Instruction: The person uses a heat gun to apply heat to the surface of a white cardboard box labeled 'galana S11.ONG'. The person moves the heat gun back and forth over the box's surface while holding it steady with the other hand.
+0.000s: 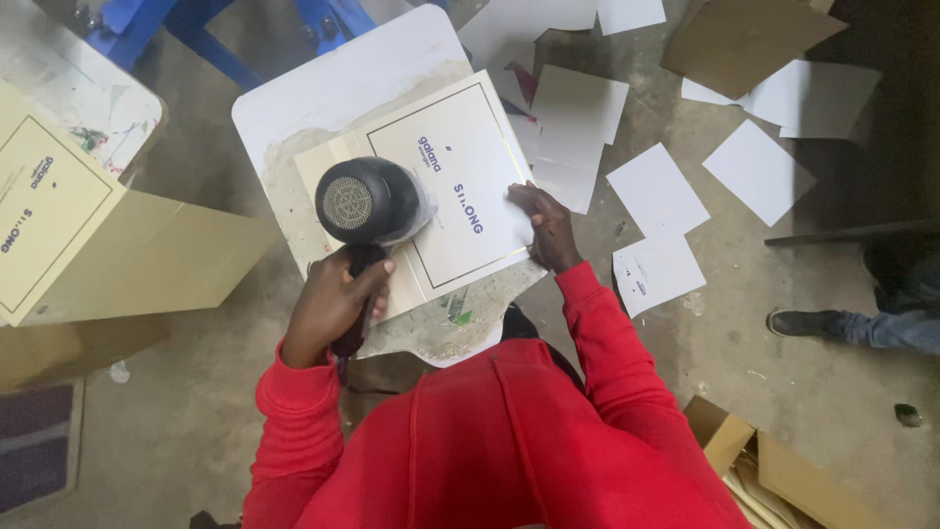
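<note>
Left hand [328,306] grips hairdryer [370,201], nozzle down over card [460,186] (heat aimed); right hand [548,227], fingers flat, pins card to table [333,83].

black hair dryer [370,201] — raised, nozzle down | cream box [460,186] — flat on table
</note>
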